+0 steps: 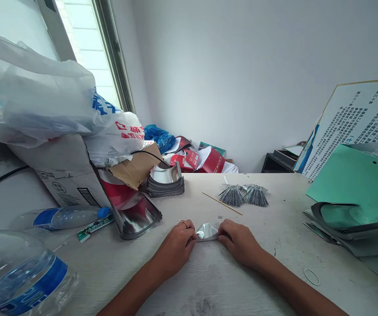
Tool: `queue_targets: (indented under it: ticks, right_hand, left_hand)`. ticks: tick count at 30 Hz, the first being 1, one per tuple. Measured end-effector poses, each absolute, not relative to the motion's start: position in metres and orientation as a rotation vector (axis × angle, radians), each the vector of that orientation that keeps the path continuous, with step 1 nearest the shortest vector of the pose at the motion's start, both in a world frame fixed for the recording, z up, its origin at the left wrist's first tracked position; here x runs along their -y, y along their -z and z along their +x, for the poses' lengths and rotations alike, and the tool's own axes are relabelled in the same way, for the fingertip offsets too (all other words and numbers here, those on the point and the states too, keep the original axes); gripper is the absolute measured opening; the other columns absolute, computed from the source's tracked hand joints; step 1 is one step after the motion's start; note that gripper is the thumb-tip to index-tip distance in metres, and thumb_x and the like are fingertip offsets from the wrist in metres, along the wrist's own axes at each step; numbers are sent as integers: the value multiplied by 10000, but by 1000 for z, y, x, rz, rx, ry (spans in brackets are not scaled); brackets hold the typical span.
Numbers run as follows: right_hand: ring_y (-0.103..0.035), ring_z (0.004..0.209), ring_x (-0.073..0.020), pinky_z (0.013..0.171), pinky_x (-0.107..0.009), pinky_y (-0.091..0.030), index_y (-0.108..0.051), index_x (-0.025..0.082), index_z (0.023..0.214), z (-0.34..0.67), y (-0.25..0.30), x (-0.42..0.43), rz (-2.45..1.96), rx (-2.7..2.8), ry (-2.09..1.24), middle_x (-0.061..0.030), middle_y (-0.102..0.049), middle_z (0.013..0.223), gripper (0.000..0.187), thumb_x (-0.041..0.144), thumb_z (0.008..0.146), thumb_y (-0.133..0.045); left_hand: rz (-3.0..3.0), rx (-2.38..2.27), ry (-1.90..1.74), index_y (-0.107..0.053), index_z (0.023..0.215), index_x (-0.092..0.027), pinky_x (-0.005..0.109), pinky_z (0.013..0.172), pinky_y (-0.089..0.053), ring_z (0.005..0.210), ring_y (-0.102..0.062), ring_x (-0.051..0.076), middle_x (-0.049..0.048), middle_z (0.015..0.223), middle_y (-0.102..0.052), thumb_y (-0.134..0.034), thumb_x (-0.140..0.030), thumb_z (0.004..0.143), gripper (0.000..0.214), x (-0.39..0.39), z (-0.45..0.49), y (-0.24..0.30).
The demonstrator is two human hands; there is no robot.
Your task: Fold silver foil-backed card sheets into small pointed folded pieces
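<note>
A small folded piece of silver foil sheet (pixel 206 231) lies on the white table between my hands. My left hand (pixel 180 243) pinches its left end, fingers curled, with a ring on one finger. At the other end, my right hand (pixel 238 239) has its fingers closed on the right tip of the sheet. The fingertips hide both ends. Beyond the hands lie two fan-shaped bundles of folded silver strips (pixel 244 195), side by side. A thin wooden stick (pixel 222 203) rests slanted just in front of them.
Stacked curved silver sheets (pixel 165 186) stand at the left, near a bottle on its side (pixel 67 217) and a large water bottle (pixel 24 272). A cardboard box (pixel 64 175) carries plastic bags (pixel 44 101). Rightward are dark curved sheets (pixel 350 228), a green folder (pixel 356 188) and a rubber band (pixel 311 277).
</note>
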State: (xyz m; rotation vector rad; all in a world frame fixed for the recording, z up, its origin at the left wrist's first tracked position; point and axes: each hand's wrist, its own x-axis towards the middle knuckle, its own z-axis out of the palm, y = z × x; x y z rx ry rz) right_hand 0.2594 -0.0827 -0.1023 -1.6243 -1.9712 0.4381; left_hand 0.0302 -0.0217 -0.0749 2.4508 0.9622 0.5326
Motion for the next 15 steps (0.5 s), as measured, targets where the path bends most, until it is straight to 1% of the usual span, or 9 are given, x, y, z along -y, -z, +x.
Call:
queue_targets:
  ticks: [3,7,11,15]
  right_hand:
    - [-594,810,-165,704,-261,-382,-578,224,859,260,103,82,-1618,1975,-436,15,-648,907,64,198,907,-545]
    - [-594,808,-164,713,-259,-384,-578,221,858,262,104,81,-1609,1984,-438,11,-649,897,63,189,901,-547]
    - [-589,805,-160,712,-253,-377,-574,219,858,261,104,81,-1605,1985,-427,11,-649,899,58,181,895,-553]
    - [-571,764,-154,669,-254,-353,-572,218,845,259,103,81,-1650,1968,-408,15,-644,875,58,234,900,-574]
  left_hand:
    - [2488,-934,-503,-597,815,-184,319,846,-446,934,-557,193,38,989,-609,-463,-34,849,204,23,31,73]
    - [2505,-919,-466,-638,928,-196,330,885,-438,970,-554,200,39,1003,-622,-461,-11,841,271,25,33,74]
    - [2549,-898,-410,-688,1035,-218,350,910,-432,994,-546,214,52,1024,-617,-452,-42,874,336,26,36,75]
    - [2500,-894,-414,-707,1064,-228,348,913,-430,1000,-546,211,57,1025,-618,-421,-67,901,366,25,38,76]
